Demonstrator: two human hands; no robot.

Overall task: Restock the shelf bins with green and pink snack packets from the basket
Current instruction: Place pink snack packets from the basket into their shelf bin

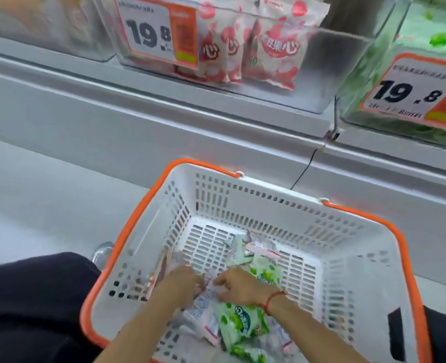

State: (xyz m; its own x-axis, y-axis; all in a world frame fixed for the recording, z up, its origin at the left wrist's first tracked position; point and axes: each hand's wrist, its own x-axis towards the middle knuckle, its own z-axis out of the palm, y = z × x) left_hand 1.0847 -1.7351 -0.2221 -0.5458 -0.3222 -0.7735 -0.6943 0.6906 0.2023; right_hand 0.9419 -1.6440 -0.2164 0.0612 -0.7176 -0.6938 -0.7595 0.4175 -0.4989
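Observation:
A white basket [242,200] with an orange rim sits on the floor below the shelf. Several green and pink snack packets lie in its bottom, among them a green packet [240,323] near my wrists. Both hands reach into the basket, close together. My left hand [184,282] and my right hand [238,288] have curled fingers on a white packet [206,299] lying back side up between them. On the shelf above, a clear bin [316,74] holds pink packets [276,53]. A second bin [373,74] at the right holds green packets [426,30].
Orange price tags reading 19.8 hang on both bins, the left tag [156,32] and the right tag [412,93]. A grey shelf ledge [164,100] runs across. A thin black cable [304,171] hangs down it. My dark-trousered knee [33,297] is left of the basket.

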